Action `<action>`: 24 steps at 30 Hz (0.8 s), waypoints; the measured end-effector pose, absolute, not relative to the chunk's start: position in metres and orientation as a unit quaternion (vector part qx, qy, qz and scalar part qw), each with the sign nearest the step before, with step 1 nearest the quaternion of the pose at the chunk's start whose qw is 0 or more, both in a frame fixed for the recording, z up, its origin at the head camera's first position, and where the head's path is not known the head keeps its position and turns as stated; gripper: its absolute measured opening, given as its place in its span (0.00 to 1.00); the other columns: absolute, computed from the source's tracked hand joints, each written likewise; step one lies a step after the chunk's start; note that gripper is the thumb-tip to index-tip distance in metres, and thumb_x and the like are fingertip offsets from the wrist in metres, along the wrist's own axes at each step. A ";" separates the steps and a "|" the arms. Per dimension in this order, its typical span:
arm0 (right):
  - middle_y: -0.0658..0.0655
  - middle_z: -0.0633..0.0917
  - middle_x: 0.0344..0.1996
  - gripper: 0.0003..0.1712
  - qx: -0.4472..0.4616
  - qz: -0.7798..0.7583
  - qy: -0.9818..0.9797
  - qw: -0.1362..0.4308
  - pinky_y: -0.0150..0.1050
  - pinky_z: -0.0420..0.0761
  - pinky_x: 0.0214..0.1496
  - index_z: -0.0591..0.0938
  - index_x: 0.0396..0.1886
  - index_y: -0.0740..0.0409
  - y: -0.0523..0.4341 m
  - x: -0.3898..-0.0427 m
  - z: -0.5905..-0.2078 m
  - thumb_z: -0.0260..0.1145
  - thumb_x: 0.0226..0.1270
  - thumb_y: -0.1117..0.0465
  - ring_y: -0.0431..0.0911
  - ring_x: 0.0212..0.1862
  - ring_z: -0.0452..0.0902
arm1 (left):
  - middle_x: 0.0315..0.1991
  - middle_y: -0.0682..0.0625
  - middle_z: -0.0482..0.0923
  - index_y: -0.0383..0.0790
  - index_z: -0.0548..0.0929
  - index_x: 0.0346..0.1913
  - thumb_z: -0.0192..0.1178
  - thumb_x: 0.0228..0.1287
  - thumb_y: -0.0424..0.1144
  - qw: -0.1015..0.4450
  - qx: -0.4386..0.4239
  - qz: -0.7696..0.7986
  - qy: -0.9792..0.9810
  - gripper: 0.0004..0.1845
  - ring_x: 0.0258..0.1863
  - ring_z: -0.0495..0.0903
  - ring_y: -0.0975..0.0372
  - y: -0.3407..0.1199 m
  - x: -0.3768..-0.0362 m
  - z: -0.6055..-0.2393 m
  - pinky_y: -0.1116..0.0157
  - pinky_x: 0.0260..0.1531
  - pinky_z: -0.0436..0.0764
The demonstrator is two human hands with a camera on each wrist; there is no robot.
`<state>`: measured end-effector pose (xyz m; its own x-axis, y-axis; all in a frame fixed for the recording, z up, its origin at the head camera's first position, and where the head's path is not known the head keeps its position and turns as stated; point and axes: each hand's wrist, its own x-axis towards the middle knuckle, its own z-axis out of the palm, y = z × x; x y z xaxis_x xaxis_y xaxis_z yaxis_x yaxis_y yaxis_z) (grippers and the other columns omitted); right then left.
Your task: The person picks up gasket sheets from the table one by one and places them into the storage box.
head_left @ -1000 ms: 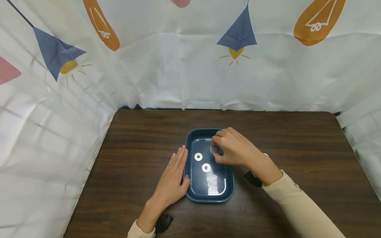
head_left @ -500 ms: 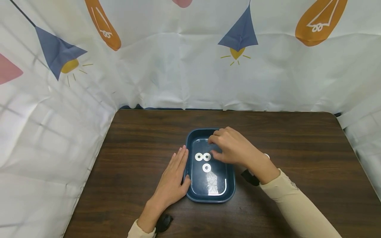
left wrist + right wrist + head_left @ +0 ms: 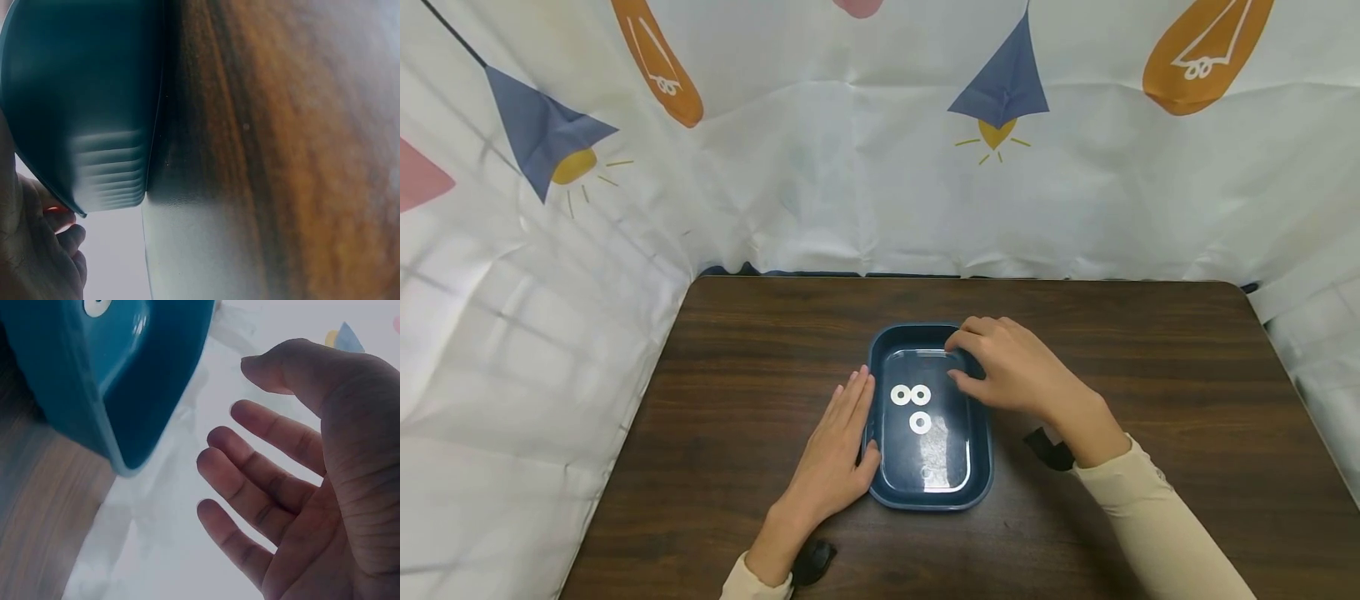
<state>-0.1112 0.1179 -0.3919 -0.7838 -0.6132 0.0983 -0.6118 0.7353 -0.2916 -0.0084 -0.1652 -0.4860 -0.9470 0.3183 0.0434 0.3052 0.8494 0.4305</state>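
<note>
Since a moment ago the right hand (image 3: 1015, 371) has drawn back toward the right rim of the blue tray (image 3: 981, 467), fingers loose and empty; three white rings (image 3: 912, 395) now lie inside the tray, two side by side and touching, one just below; the left hand (image 3: 835, 450) lies flat against the tray's left wall, fingers straight, thumb on the rim; one brown table (image 3: 1150, 333) bears it all; a dark strap beside the right wrist is hard to make out.
</note>
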 end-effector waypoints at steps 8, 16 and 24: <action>0.56 0.90 0.49 0.19 -0.318 -0.180 0.931 -0.016 0.50 0.88 0.51 0.90 0.52 0.54 0.139 -0.110 -0.401 0.77 0.64 0.52 0.50 0.44 0.85 | 0.89 0.58 0.35 0.51 0.42 0.88 0.61 0.69 0.42 0.016 0.161 0.216 0.963 0.52 0.89 0.39 0.63 -0.165 -0.009 -0.486 0.50 0.87 0.54; 0.55 0.90 0.50 0.19 -0.287 -0.206 0.935 -0.012 0.53 0.88 0.51 0.89 0.54 0.56 0.158 -0.100 -0.404 0.75 0.66 0.54 0.51 0.46 0.87 | 0.89 0.58 0.34 0.50 0.43 0.88 0.61 0.69 0.42 0.015 0.163 0.214 0.963 0.51 0.89 0.39 0.63 -0.164 -0.009 -0.484 0.48 0.86 0.56; 0.56 0.90 0.52 0.19 -0.246 -0.226 0.943 0.010 0.55 0.89 0.53 0.88 0.56 0.56 0.173 -0.087 -0.412 0.72 0.69 0.55 0.52 0.48 0.87 | 0.89 0.57 0.36 0.51 0.43 0.88 0.61 0.70 0.43 0.021 0.163 0.213 0.963 0.51 0.89 0.39 0.64 -0.164 -0.009 -0.484 0.53 0.87 0.51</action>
